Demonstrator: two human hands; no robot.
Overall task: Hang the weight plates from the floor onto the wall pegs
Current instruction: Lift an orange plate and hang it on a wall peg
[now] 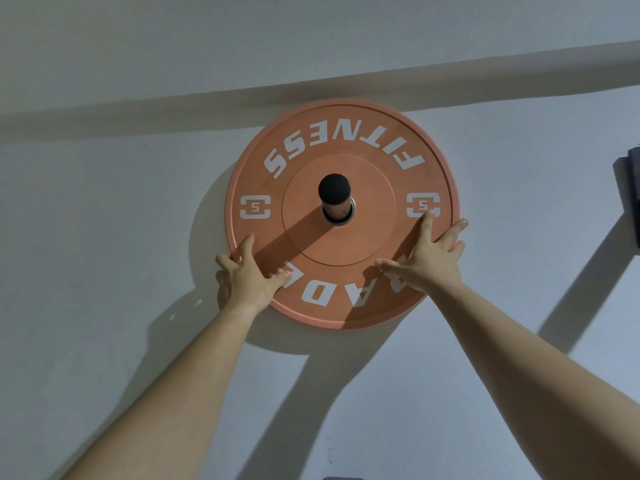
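Observation:
An orange weight plate point(341, 143) with white upside-down lettering hangs flat against the white wall. A black-capped wall peg point(334, 192) passes through its centre hole. My left hand point(247, 275) lies on the plate's lower left rim, its fingers spread and curled round the edge. At the lower right, my right hand point(427, 256) rests flat on the plate's face with fingers apart and fingertips reaching the rim. Both forearms rise from the bottom of the view.
A dark object point(632, 195) juts from the wall at the right edge. A long shadow band crosses the wall point(138, 202) above the plate. A small dark shape point(343, 477) peeks in at the bottom edge.

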